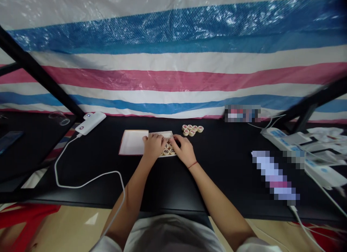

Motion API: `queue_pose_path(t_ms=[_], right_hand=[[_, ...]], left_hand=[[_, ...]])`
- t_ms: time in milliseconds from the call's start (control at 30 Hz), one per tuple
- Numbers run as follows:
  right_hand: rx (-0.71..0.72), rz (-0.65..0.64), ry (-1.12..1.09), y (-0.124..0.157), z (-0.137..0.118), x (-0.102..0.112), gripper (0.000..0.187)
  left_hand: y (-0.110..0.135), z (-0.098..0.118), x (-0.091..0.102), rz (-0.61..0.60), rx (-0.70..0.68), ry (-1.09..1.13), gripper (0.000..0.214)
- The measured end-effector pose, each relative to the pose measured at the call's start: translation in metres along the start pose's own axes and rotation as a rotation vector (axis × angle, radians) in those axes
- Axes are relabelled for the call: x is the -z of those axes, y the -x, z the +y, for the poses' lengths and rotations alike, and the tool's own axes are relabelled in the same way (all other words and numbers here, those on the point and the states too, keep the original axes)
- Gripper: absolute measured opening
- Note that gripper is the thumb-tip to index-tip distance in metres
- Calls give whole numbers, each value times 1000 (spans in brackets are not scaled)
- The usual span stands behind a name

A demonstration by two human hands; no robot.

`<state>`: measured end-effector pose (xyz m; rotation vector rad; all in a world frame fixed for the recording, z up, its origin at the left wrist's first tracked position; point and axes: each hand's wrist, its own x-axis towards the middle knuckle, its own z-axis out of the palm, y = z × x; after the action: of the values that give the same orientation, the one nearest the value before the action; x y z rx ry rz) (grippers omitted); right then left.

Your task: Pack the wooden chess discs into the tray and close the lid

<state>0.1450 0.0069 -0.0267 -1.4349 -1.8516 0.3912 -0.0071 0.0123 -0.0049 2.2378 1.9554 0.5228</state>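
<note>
Two bare hands at a black table (pixel 217 179). The left hand (pixel 154 145), fingers partly curled and pointing down, lay over the left part of a shallow cream tray (pixel 165 135). The right hand (pixel 182 149), with a red thread bracelet (pixel 192 165) at its wrist, was likewise half-closed, just above round wooden xiangqi pieces (pixel 166 151) inside the tray. Whether either hand gripped a piece could not be told. A white, red-rimmed box lid (pixel 132 142) lay touching the tray's left side; a cluster of further pieces (pixel 192 130) sat on the table just beyond it. Well left stood a white power bank (pixel 90 123); well right, a power strip (pixel 282 139).
</note>
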Motion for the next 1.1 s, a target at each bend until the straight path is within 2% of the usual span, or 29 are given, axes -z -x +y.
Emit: queue_pose_path(t_ms=[167, 333, 400, 533, 700, 800, 900, 1000, 1100], right_hand=[[2, 5, -2, 1, 4, 0, 34], [0, 32, -12, 2, 4, -2, 33], [9, 69, -6, 2, 3, 0, 32], [113, 102, 19, 3, -3, 5, 31], [229, 90, -10, 5, -11, 7, 26], [237, 157, -34, 3, -7, 11, 24], [151, 293, -23, -4, 10, 23, 24], [-22, 414, 39, -10, 37, 40, 29], [-228, 443, 109, -12, 63, 54, 34]], left_hand=[[-2, 1, 0, 15, -34, 71, 18], [-6, -7, -5, 56, -209, 217, 15], [-7, -10, -5, 106, -239, 278, 15], [-2, -8, 0, 262, -209, 503, 19], [9, 4, 4, 275, -151, 746, 15], [11, 7, -1, 311, -107, 829, 15], [9, 5, -7, 344, -25, 930, 17], [5, 1, -11, 354, 93, 1042, 21], [3, -3, -11, 341, 172, 1066, 29]])
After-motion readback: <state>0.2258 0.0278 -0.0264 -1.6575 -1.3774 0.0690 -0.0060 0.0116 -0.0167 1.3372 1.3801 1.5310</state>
